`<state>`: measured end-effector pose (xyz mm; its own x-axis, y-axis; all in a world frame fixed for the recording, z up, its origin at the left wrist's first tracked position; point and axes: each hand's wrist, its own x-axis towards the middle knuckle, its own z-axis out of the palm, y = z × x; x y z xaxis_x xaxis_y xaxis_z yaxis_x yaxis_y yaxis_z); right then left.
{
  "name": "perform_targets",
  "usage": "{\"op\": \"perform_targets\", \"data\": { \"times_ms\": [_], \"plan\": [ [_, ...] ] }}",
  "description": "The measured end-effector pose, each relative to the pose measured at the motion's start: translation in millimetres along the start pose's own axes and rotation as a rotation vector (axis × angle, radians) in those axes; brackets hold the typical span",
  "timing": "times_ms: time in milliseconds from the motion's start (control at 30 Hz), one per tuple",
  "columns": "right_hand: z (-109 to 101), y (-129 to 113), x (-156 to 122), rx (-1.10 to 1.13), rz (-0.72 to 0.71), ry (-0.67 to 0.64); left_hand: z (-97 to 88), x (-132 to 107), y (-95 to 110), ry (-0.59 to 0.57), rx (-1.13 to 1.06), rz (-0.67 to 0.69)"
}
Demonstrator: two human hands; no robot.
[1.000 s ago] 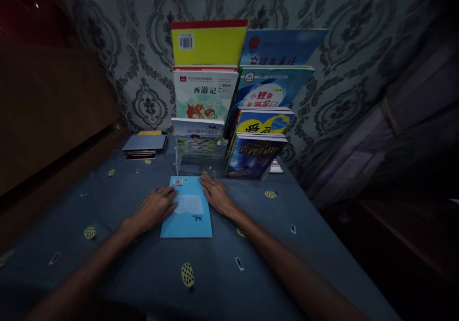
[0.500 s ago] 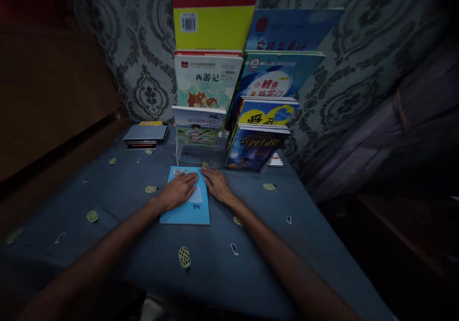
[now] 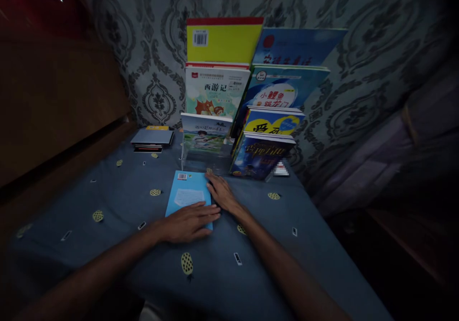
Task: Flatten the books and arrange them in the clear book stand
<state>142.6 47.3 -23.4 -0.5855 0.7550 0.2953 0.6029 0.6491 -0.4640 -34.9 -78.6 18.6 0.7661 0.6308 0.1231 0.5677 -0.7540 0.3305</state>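
A thin light-blue book (image 3: 187, 192) lies face down on the blue patterned tablecloth (image 3: 143, 244), just in front of a clear tiered book stand (image 3: 206, 161). My left hand (image 3: 188, 222) lies flat across the book's near end, fingers stretched out and pointing right. My right hand (image 3: 223, 193) rests flat along the book's right edge, fingers pointing up toward the stand. Neither hand grips anything.
The stand holds several upright books, among them a yellow one (image 3: 222, 41) at top and a dark blue one (image 3: 261, 156) at front right. A small stack of flat books (image 3: 152, 138) lies at the back left. Patterned wallpaper is behind; the table's right edge drops into dark.
My left hand has slid down from the middle of the blue book to its near end and turned sideways. My right hand has stayed at the right edge.
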Motion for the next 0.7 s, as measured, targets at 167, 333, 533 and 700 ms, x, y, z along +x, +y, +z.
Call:
{"op": "perform_targets", "data": {
  "times_ms": [167,333,533,700],
  "plan": [
    [0.8,1.2,-0.3,-0.007,0.006,-0.005,-7.7,-4.8,-49.1,0.121,0.096,-0.264],
    [-2.4,-4.5,-0.2,-0.032,0.024,-0.035,-20.3,-21.1,-101.7,0.258,0.209,-0.539],
    [-5.7,-14.2,-0.9,-0.079,0.058,-0.077,-17.3,-49.6,-101.0,0.326,0.205,-0.435],
    [-4.0,-15.1,-0.4,-0.087,0.062,-0.079,-8.2,-77.4,-66.3,0.362,0.212,-0.357]
  ]
}}
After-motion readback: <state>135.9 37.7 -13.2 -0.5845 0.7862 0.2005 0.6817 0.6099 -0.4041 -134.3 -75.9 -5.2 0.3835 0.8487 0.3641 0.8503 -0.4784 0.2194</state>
